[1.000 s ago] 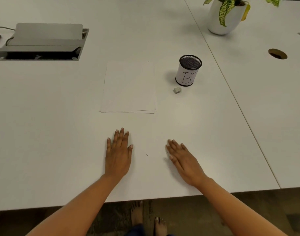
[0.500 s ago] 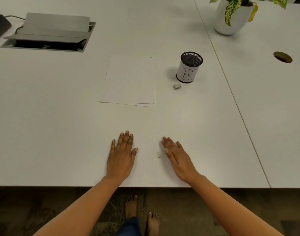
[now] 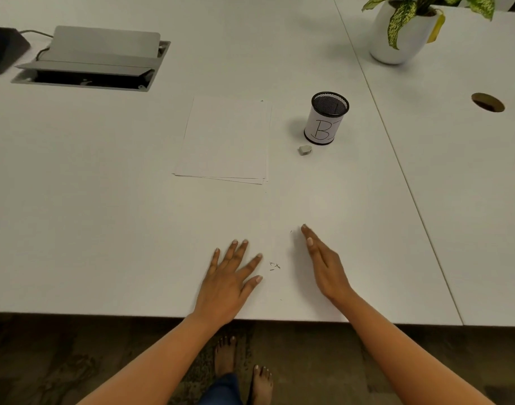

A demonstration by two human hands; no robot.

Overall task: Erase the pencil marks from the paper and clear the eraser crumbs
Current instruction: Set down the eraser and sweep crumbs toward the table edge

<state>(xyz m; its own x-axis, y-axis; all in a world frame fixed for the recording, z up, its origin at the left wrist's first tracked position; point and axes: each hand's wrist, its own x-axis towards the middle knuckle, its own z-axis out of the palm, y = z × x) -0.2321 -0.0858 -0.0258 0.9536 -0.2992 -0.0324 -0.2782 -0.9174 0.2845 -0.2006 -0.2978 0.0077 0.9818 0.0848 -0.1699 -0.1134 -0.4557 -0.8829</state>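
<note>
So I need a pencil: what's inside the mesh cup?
Nothing sticks out of the cup; only its dark mesh inner wall shows. The bottom is hidden by its own side.

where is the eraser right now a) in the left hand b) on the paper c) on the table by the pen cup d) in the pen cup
c: the eraser lies on the table beside the pen cup, off the paper; the left hand and right hand hold nothing.
</note>
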